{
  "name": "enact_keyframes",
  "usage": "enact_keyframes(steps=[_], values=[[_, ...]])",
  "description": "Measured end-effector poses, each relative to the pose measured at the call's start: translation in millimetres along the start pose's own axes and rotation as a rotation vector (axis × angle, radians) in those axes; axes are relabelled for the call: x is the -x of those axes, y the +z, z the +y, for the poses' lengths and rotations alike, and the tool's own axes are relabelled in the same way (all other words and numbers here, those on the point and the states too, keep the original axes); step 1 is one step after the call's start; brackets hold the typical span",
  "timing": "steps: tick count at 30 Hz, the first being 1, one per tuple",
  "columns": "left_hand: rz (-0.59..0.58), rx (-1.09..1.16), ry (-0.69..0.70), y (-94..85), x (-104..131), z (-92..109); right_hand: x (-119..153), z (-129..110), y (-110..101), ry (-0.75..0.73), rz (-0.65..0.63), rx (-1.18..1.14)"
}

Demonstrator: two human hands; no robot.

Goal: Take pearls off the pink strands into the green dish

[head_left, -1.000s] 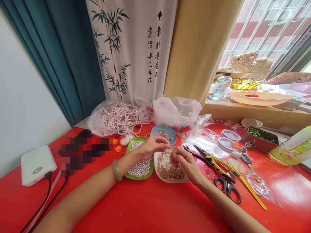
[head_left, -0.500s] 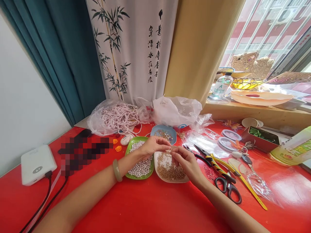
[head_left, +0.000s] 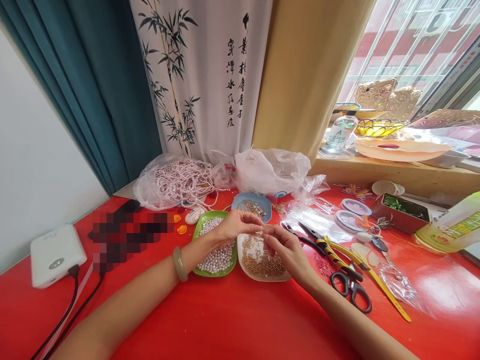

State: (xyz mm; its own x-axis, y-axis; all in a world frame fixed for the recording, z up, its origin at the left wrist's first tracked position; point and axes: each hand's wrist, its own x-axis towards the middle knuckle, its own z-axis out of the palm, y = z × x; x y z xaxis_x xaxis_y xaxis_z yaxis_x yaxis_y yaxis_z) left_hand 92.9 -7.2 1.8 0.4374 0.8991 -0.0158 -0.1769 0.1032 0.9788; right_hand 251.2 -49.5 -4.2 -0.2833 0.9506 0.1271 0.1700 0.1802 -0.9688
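Note:
My left hand [head_left: 240, 225], with a bangle [head_left: 180, 264] on its wrist, reaches over the green dish [head_left: 196, 270] of pearl-like beads [head_left: 217, 257]. Its thumb and fingertips are pinched together. Close against them, the fingertips of my right hand [head_left: 281, 245] are pinched too, above the white dish [head_left: 242, 267] of small gold beads [head_left: 264, 264]. Whatever lies between the fingertips is too small to make out. Just behind the hands stands a blue dish [head_left: 267, 202] with gold-coloured pieces in it.
Pliers [head_left: 318, 242], black scissors [head_left: 350, 290] and yellow tweezers [head_left: 386, 287] lie at the right, near spools [head_left: 348, 220]. Bead strands [head_left: 183, 180] and plastic bags [head_left: 270, 172] fill the back. A white box [head_left: 58, 255] with a cable sits at the left.
Both hands stay nearly in place, their fingertips still together over the white dish. The whole view has shifted very slightly.

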Motion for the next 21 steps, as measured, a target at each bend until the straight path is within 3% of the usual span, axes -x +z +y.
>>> enact_keyframes(steps=[21], values=[[-0.003, 0.006, 0.027, 0.5, 0.8, -2.7, -0.9, 3.1, -0.9, 0.004, 0.036, -0.029]])
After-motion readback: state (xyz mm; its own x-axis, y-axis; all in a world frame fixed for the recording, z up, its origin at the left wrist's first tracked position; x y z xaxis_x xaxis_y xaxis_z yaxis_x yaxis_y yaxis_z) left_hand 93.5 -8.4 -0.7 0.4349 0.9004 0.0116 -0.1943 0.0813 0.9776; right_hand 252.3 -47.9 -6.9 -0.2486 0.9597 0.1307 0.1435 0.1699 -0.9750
